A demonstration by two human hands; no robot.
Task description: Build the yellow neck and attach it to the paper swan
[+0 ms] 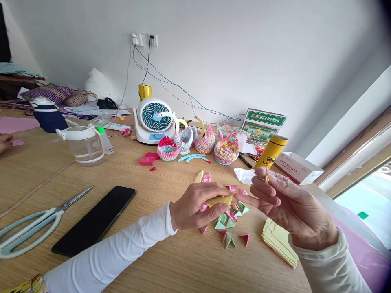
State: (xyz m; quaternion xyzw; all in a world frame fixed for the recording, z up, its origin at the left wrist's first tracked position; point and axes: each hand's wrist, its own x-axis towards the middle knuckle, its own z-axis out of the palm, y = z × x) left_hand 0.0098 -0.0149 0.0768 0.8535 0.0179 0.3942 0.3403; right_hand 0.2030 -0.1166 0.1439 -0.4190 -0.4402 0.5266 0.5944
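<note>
Scissors (58, 210) lie at near left on a wooden table, handles toward the left edge, with a dark phone (94, 219) just to their right. Toward the middle, the left hand (195, 205) is narrowed around a yellow paper strip (220, 200), fingers over its far side and thumb along the near side. The strip — apparently many small folds nested in a row — is held above loose pink and green folded triangles (226, 220). It should be very light, springy along its folds but easily crushed, and its units may slip apart if bent; a loose grip along both long sides looks safest. Farther right, the right hand (284, 201) pinches a small yellow folded piece (266, 178) between thumb and fingertip, while another finger stretches left to the strip's end; whether it touches, I cannot tell. That tiny piece is probably crisp — best taken by its folded edges. At near right sits a stack of yellow paper (278, 244), likely slippery sheet on sheet.
</note>
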